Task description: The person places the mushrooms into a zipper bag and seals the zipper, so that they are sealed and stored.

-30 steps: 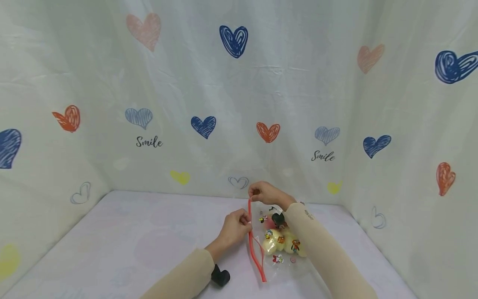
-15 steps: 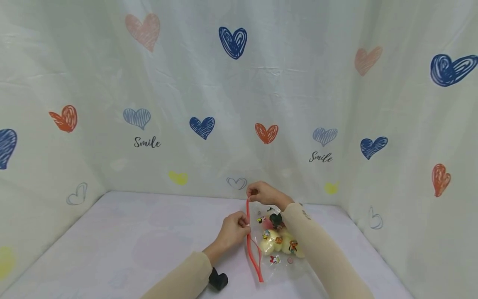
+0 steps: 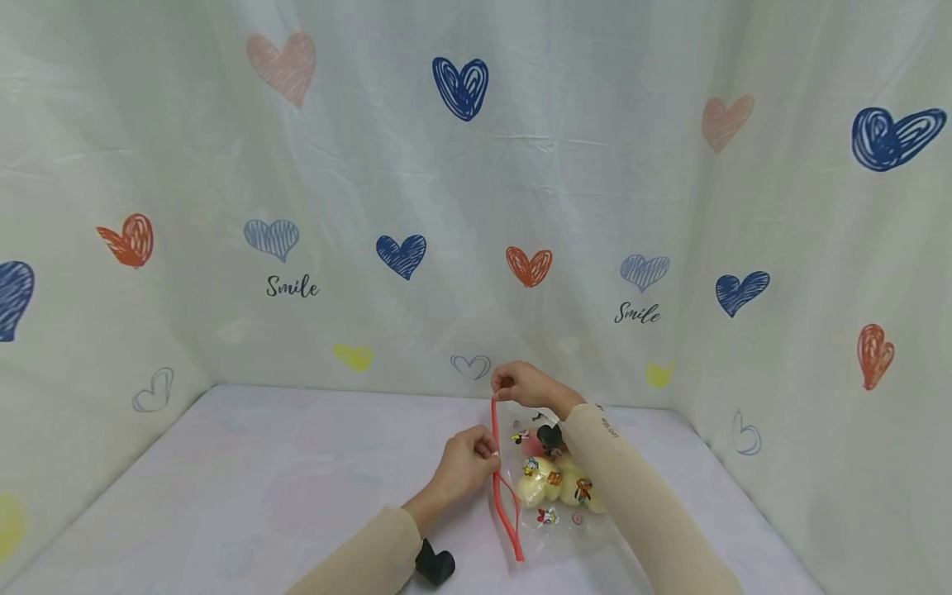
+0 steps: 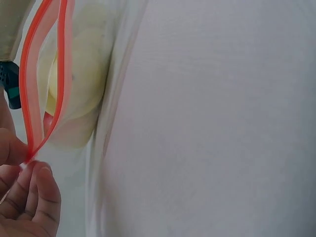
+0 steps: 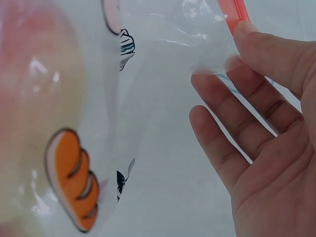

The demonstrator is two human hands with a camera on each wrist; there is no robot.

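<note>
A clear zip bag [image 3: 546,516] with a red zip edge and printed cartoon figures lies on the table. Pale yellow, rounded things [image 3: 540,487] and something pinkish show through its plastic. At the bag's far corner my right hand [image 3: 528,385] pinches the end of the red zip strip [image 3: 497,496]; in the right wrist view its other fingers extend loosely. My left hand [image 3: 465,463] pinches the strip partway along, between thumb and forefinger. In the left wrist view the two red zip edges [image 4: 61,69] stand apart above the pinching fingertips.
A black object [image 3: 435,565] shows beside the left sleeve. The table [image 3: 297,496] has a pale cover. Behind and beside it hangs a white curtain [image 3: 342,165] printed with hearts. The right sleeve [image 3: 640,487] hides part of the bag.
My left hand has slid slightly towards me along the red strip, still pinching it. The right hand keeps its hold at the far corner. The head view has shifted a little.
</note>
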